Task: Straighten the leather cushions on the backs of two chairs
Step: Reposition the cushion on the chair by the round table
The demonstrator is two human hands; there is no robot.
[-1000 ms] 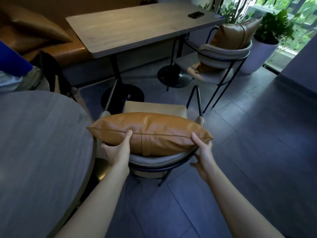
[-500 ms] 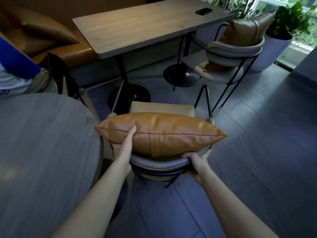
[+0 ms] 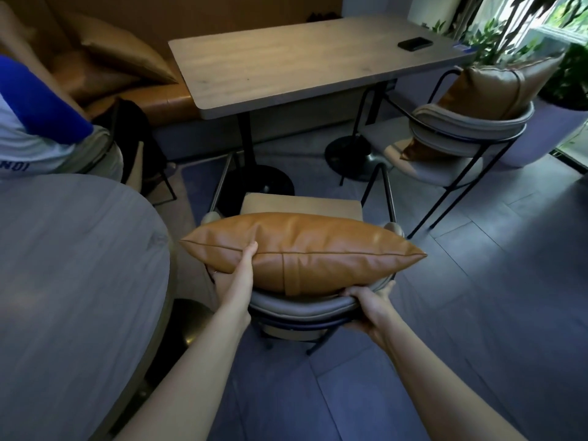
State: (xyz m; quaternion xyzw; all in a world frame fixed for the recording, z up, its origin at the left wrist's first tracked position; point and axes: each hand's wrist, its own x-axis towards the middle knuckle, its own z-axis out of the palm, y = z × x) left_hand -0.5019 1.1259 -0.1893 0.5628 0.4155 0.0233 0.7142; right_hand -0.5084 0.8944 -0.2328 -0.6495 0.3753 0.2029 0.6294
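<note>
A tan leather cushion lies lengthwise on top of the grey padded backrest of the near chair. My left hand grips the cushion's left part, thumb on its top seam. My right hand holds the backrest's right end, just under the cushion's lower edge. A second tan cushion leans upright and tilted inside the far chair at the right, one corner sticking up.
A round grey table is close on my left. A rectangular table with a phone stands beyond the near chair. A seated person's sleeve shows at far left. A potted plant stands behind the far chair.
My right hand slid from the cushion's right end down onto the chair's backrest. The left hand kept its grip. The view shifted, bringing the chair a little farther right.
</note>
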